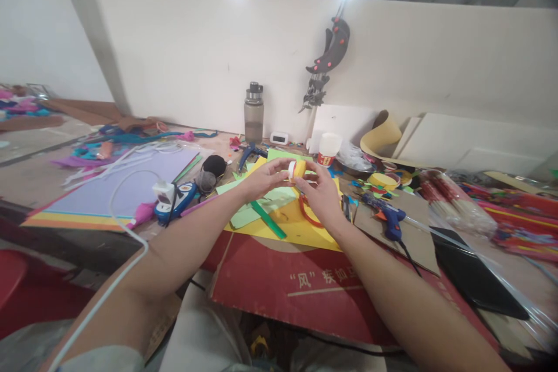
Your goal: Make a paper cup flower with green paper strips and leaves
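Note:
A small round piece (297,171), white on its left side and yellow on its right, is held up between both hands; its exact kind I cannot make out. My left hand (271,178) pinches the white side, fingers closed. From the right, my right hand (321,193) grips the yellow side with thumb and fingers. Below them lie yellow sheets (279,226) and light green sheets (244,215). A dark green strip (269,220) rests on the paper, and an orange-red ring (310,216) lies partly under my right hand.
A glue gun (390,218) lies on cardboard at right, near a black tablet-like slab (477,273). A water bottle (253,113) and paper cup (329,149) stand at the back. A white cable (131,267) crosses my left arm from the blue power strip (175,203).

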Tool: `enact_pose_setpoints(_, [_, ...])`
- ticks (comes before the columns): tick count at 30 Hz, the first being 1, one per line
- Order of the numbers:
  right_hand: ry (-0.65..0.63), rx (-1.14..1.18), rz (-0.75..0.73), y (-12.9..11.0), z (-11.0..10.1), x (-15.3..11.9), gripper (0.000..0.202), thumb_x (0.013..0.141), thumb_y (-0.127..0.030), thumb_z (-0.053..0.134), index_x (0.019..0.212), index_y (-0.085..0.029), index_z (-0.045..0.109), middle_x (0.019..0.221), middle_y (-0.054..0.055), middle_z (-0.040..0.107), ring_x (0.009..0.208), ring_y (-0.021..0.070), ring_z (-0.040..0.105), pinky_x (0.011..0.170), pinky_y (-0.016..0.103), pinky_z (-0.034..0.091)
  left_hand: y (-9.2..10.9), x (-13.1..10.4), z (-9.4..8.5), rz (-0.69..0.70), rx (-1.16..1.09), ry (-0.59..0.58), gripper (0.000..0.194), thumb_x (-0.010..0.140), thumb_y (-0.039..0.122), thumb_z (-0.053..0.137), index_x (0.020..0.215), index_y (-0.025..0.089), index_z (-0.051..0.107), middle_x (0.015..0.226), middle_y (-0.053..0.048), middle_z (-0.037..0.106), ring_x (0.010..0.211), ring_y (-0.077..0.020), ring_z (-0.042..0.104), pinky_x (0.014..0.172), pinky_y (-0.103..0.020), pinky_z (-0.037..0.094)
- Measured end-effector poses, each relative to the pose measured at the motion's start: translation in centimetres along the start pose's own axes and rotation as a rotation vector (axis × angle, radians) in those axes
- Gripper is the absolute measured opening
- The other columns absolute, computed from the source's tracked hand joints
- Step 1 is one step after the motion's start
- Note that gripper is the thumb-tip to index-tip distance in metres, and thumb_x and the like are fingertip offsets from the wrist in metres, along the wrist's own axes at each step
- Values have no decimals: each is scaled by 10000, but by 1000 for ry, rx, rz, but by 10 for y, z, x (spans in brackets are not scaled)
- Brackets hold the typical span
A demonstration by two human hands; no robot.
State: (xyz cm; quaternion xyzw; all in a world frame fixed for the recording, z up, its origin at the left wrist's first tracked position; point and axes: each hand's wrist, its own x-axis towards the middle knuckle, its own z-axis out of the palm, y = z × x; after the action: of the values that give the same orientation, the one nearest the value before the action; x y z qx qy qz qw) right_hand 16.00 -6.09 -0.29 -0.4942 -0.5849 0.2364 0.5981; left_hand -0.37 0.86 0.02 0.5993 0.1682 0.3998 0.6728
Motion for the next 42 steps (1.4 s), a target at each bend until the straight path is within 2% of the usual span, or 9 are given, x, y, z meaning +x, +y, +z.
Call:
enact_pose_setpoints(7, [-45,-29,-16,1,-1,0,505,778,-410,685,1235,-205,616,1256,115,548,950,202,639,843,411,579,2,-4,3,6,-20,-21,512,725,367,838,1202,282,673,1339,-92,605,1180,-240,606,978,-392,515])
enact_pose_setpoints(12, [-72,-50,-25,6,-3,1,500,813,-393,653,1275,-212,597,1272,124,532,964,207,637,867,428,575,0,-4,2,39,-9,-41,522,740,367,826,1227,280,659,1322,-96,621,1188,-243,606,987,-384,506])
enact_pose_setpoints(18, [-74,-76,-56,9,-2,1,506,816,-402,654,1274,-196,592,1262,145,533,1107,261,601,883,446,570,-2,-2,-1,65,6,-108,482,783,337,796,1236,261,649,1271,-98,638,1149,-233,620,999,-406,494])
enact_pose_setpoints(24, [-57,-98,-122,7,-1,0,484,818,-428,691,1252,-226,614,1236,131,556,1035,254,637,836,446,595,-4,-2,-1,100,1,-116,457,807,337,775,1233,237,640,1277,-107,627,1121,-232,624,979,-403,495])
enact_pose_setpoints(29, [-60,-136,-150,3,-2,-2,454,826,-353,694,1262,-253,617,1227,112,535,1004,233,640,819,432,609,-3,-3,2,147,7,-119,481,789,343,789,1239,245,650,1380,-118,573,1226,-260,577,1011,-384,471])
enact_pose_setpoints(32, [-51,-155,-179,2,-2,-3,437,831,-332,691,1255,-252,621,1212,108,525,993,228,639,815,430,610,-2,-4,4,141,4,-133,522,779,342,796,1267,232,644,1356,-129,597,1241,-269,571,1011,-367,465])
enact_pose_setpoints(35, [-30,-209,-236,2,-1,-5,422,847,-326,677,1258,-246,624,1214,120,530,1046,252,620,837,444,603,-5,-4,5,108,33,-103,582,763,321,811,1303,210,624,1285,-132,640,1180,-252,603,976,-343,476])
enact_pose_setpoints(39, [-23,-247,-306,2,0,-6,435,841,-321,686,1264,-248,617,1224,130,537,1151,281,567,894,461,582,-8,-5,7,98,69,-20,627,763,342,809,1337,196,602,1290,-124,639,1099,-219,628,938,-321,485])
enact_pose_setpoints(42, [-5,-170,-263,3,0,-6,430,850,-365,674,1259,-262,592,1250,117,528,1048,240,606,843,432,591,-7,-6,8,94,24,-13,633,784,350,789,1366,213,583,1261,-117,657,1070,-202,641,947,-327,489])
